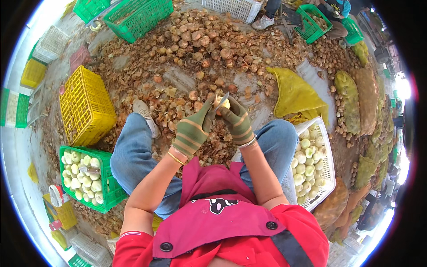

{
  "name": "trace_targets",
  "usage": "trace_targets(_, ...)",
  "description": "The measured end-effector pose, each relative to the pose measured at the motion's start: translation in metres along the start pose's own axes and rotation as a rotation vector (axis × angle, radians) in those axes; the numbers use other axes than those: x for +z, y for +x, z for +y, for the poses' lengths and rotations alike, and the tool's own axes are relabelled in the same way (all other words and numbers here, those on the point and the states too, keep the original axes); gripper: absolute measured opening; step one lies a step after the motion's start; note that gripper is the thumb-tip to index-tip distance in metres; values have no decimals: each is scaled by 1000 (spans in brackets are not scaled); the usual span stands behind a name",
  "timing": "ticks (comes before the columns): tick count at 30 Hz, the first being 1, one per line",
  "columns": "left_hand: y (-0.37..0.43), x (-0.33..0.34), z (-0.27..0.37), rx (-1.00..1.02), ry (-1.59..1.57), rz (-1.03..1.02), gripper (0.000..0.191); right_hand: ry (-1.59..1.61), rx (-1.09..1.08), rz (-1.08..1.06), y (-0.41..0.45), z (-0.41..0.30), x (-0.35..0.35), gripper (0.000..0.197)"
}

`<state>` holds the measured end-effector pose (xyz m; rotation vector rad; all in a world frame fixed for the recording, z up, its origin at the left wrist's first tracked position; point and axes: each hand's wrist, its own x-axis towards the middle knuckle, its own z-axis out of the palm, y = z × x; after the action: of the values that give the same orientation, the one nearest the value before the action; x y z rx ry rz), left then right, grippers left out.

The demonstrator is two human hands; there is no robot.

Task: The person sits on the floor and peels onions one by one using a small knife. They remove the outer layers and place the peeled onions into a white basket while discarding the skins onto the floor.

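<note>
Both my hands wear green-and-tan striped gloves and meet in front of my knees. Between them is a partly peeled onion (223, 102), pale with some dry skin on its left side. My left hand (196, 128) holds the onion's left side with its fingertips. In my right hand (236, 121) is a small knife (223, 100), its blade lying across the onion; the handle is hidden by the glove. Below the hands lie loose brown onion skins (213, 143). A heap of unpeeled onions (196, 35) lies on the floor beyond.
A green crate (108, 187) of peeled onions stands left, a white crate (330, 167) of them right. A yellow crate (88, 106) stands at the upper left. A yellow mesh sack (297, 93) lies ahead right, with filled sacks (348, 100) beyond. Another person (335, 13) sits at the top right.
</note>
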<state>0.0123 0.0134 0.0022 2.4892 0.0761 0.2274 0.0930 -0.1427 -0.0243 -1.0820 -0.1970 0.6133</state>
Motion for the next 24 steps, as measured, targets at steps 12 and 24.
trace_targets(12,8,1,-3,-610,-1221,-106,37,244,9,58,4,29,9,54)
trace_targets(24,8,-17,-53,-86,-54,-46,45,-50,-76,123,3,12,-2,56)
